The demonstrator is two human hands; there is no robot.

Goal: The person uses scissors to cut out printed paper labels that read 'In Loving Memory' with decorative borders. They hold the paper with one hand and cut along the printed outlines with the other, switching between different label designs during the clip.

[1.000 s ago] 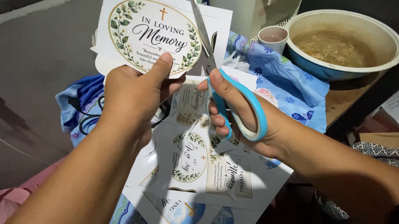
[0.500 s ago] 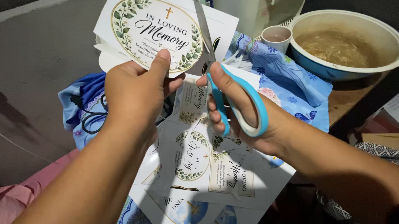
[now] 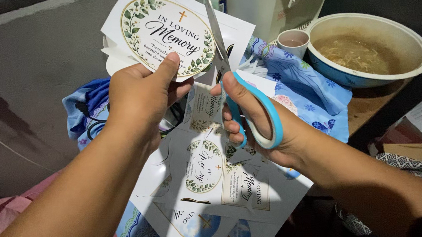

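Observation:
My left hand (image 3: 143, 95) pinches a white sheet (image 3: 166, 31) printed with an oval leafy wreath design, thumb on top, held up in front of me. My right hand (image 3: 255, 118) grips scissors (image 3: 233, 78) with blue and white handles; the blades point up and lie along the right edge of the oval, in the paper. Below my hands lie several printed sheets (image 3: 215, 181) with round and rectangular designs, some partly cut.
A blue floral cloth (image 3: 302, 86) covers the surface under the sheets. A large blue and white bowl (image 3: 411, 38) of brownish liquid stands at the upper right, a small cup (image 3: 291, 40) beside it. A grey wall is on the left.
The sheet has turned slightly and moved a little right in my left hand. The scissors stay at the oval's right edge, barely shifted.

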